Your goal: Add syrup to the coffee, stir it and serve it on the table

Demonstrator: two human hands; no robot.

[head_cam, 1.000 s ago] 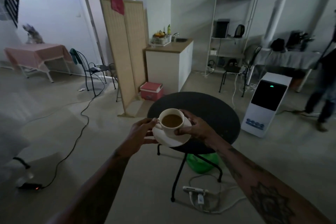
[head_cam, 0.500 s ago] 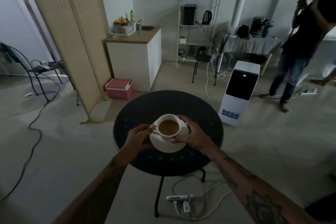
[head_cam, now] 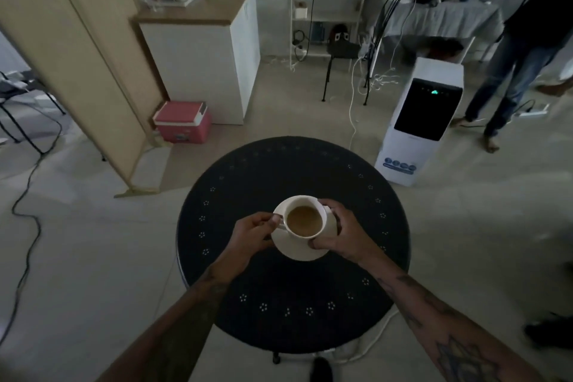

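A white cup (head_cam: 305, 216) filled with milky brown coffee (head_cam: 304, 220) sits on a white saucer (head_cam: 297, 250), over the middle of a round black desk (head_cam: 279, 304). Whether the saucer already touches the desk top cannot be told from this high view. The cup's handle points to 9 o'clock, and there the left hand (head_cam: 251, 234) pinches it, its fingers (head_cam: 274, 220) clenched on the handle. At 3 o'clock the right hand (head_cam: 339, 234) grasps the saucer's edge, thumb at the near rim and fingers curled along the cup's far side. Both forearms reach in from 6 o'clock and bear tattoos.

The desk top carries a ring of small pale flower marks near its rim. Beyond it, at 10 o'clock, a pink cooler box (head_cam: 183, 122) stands on the floor beside a tan folding screen (head_cam: 77, 56) and against a white cabinet (head_cam: 204, 49) with a wooden top and sink. At 2 o'clock stands a white air cooler (head_cam: 418, 127) with a dark front panel, and further right another person (head_cam: 521, 49) in jeans stands on the floor. A white shelf unit (head_cam: 328, 3) stands against the far wall at 12 o'clock.
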